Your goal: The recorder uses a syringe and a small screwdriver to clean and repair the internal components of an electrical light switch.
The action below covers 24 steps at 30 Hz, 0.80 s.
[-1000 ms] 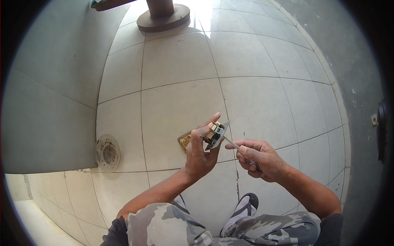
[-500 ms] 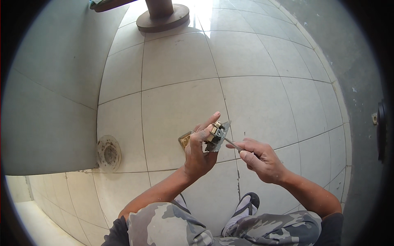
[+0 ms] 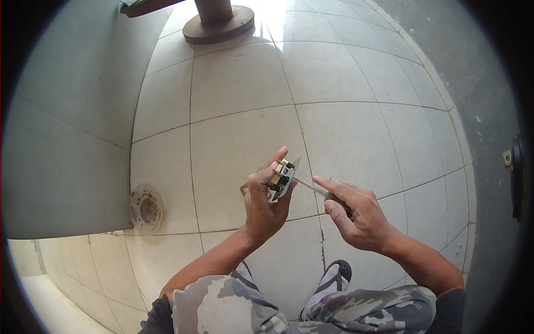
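A: Since the earlier frame, the left grip (image 3: 264, 206) has moved a little to the left, carrying the small device (image 3: 282, 175) with it, and more of the screwdriver (image 3: 326, 194) shows.

B: And how is each grip now?

A: The left one is closed around the device, with the fingers bent and one finger pointing away. The right grip (image 3: 361, 217) is closed on the dark handle of the screwdriver, its index finger stretched above the shaft.

B: Which materials do you see?

A: The device has cream and black blocks, angular, on a thin grey plate which looks like metal. The shaft is slim, straight and shiny; its tip is at the plate, but I cannot tell if it touches.

B: What is around?

A: Just left of the left grip, partly hidden by it, is a yellowish piece (image 3: 243, 190). Below both grips is the floor (image 3: 239, 139) of smooth, pale tiles. Well to their left is a round disc (image 3: 147, 209) with a rough, dark middle.
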Available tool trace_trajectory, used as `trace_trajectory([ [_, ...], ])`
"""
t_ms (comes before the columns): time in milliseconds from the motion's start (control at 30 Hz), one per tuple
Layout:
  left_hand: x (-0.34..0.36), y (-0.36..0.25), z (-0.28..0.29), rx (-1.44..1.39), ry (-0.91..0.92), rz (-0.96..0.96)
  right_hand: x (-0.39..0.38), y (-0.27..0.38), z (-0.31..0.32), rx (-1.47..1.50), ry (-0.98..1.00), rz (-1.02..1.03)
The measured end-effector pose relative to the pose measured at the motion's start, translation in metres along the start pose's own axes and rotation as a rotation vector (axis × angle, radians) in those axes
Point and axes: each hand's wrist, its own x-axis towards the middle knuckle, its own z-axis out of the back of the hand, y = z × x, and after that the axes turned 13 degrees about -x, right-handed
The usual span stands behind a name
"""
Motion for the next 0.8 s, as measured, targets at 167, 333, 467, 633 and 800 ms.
trace_trajectory([
  [167,0.005,-0.001,0.001,0.056,0.014,-0.063,-0.002,-0.003,0.003,0.452,0.230,-0.347],
  [333,0.001,-0.002,0.000,0.092,0.028,-0.068,-0.006,0.000,0.005,-0.325,-0.087,0.181],
  [467,-0.002,0.000,0.001,0.084,0.018,-0.042,-0.001,0.010,0.008,-0.162,-0.034,0.012],
  [633,0.000,-0.003,-0.001,0.051,-0.023,0.000,-0.005,0.000,-0.002,-0.258,-0.149,0.116],
  [800,-0.003,-0.007,-0.005,0.018,-0.008,0.046,-0.012,-0.002,-0.007,-0.340,-0.173,0.139],
])
